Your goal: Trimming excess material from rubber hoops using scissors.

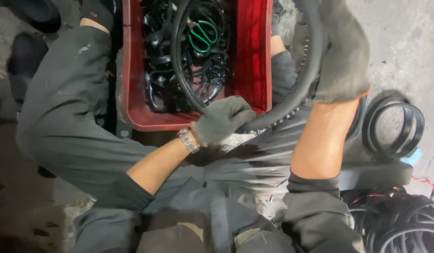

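Mid-job: left hand (222,119) and right hand (341,61), gloved fingers clamped on black rubber ring (292,100); red crate (250,56) still full, few rings (392,126) on floor.

Red crate (252,56): stood on the floor between the knees, filled with tangled black rubber pieces.
Green-handled scissors (204,36): lay on top of the black pieces in the crate.
Stacked black rings (394,126): lay on the concrete floor (404,51) at the right.
Black ring pile (404,225): lay at the floor's lower right corner.
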